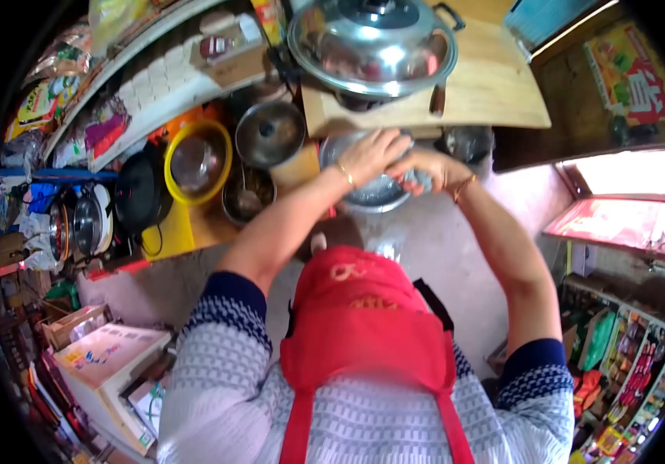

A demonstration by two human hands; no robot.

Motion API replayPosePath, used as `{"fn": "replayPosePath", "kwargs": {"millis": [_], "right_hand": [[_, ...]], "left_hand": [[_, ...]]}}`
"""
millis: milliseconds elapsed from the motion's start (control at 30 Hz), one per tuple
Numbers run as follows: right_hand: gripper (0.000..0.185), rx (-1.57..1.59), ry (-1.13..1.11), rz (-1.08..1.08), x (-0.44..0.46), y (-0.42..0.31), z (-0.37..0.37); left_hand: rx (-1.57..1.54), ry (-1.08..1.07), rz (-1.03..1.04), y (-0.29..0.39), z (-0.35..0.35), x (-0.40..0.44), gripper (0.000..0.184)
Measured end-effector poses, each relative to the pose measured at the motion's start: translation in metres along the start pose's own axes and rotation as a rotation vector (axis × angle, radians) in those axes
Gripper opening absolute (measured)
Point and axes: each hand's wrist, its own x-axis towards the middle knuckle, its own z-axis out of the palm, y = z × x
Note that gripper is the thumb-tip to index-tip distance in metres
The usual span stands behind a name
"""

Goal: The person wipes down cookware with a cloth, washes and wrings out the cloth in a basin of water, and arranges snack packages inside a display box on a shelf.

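Observation:
My left hand [373, 158] reaches over a metal basin [382, 207], its fingers stretched out and lying against the fingers of my right hand. My right hand [430, 170] is curled closed above the basin's right side. A pale, shiny bit shows under its fingers, too blurred to name. The basin has a wet or shiny inside, and my hands and forearms hide part of it. A bracelet sits on each wrist.
A wok with a domed lid [372, 48] stands on the wooden board [495, 93] ahead. To the left are a yellow-rimmed basin [168, 166], a lidded pot [270, 134], a pot with a ladle [247, 197] and a black pan [137, 189]. Goods shelves [634, 363] stand lower right.

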Motion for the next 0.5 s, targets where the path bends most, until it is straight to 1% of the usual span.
{"fn": "replayPosePath", "kwargs": {"millis": [33, 67, 100, 133, 167, 200, 233, 267, 300, 333, 367, 400, 433, 467, 500], "right_hand": [[0.023, 0.012, 0.12, 0.241, -0.002, -0.023, 0.011], [0.025, -0.185, 0.183, 0.266, 0.008, -0.019, 0.01], [0.033, -0.383, 0.243, 0.29, 0.019, -0.011, 0.009], [0.033, -0.379, 0.239, 0.293, 0.026, 0.001, 0.012], [0.031, -0.602, 0.383, 0.169, 0.035, 0.011, 0.012], [0.03, -0.822, 0.521, 0.043, 0.038, 0.015, 0.015], [0.03, -0.818, 0.517, 0.051, 0.039, 0.021, 0.018], [0.034, -0.914, 0.608, 0.027, 0.042, 0.024, 0.021], [0.038, -1.01, 0.701, -0.001, 0.043, 0.027, 0.022], [0.038, -1.009, 0.702, 0.0, 0.045, 0.032, 0.023], [0.044, -1.109, 0.674, -0.015, 0.047, 0.038, 0.022], [0.049, -1.209, 0.646, -0.028, 0.048, 0.042, 0.022], [0.049, -1.212, 0.649, -0.023, 0.044, 0.043, 0.024], [0.046, -1.33, 0.652, -0.144, 0.038, 0.043, 0.028], [0.042, -1.445, 0.653, -0.271, 0.035, 0.043, 0.028]], "left_hand": [[-0.025, -0.059, -0.004, -0.003, -0.001, 0.001, 0.041], [-0.029, -0.068, -0.01, -0.006, 0.002, 0.0, 0.041], [-0.032, -0.139, -0.061, -0.007, 0.006, -0.003, 0.037], [-0.033, -0.205, -0.106, -0.007, 0.008, -0.003, 0.034], [-0.032, -0.202, -0.102, -0.01, 0.01, 0.001, 0.034], [-0.061, -0.282, -0.22, -0.01, 0.014, 0.001, 0.033], [-0.096, -0.368, -0.341, -0.008, 0.018, -0.001, 0.031], [-0.1, -0.371, -0.341, -0.007, 0.021, -0.002, 0.031], [-0.162, -0.386, -0.413, -0.007, 0.026, -0.002, 0.031], [-0.223, -0.399, -0.485, -0.009, 0.03, -0.003, 0.031], [-0.222, -0.397, -0.483, -0.011, 0.034, -0.003, 0.031], [-0.301, -0.503, -0.529, -0.015, 0.041, -0.003, 0.032], [-0.384, -0.609, -0.574, -0.02, 0.05, -0.003, 0.033], [-0.522, -0.759, -0.643, -0.03, 0.056, -0.005, 0.035], [-0.526, -0.754, -0.64, -0.026, 0.046, -0.002, 0.035]]}}
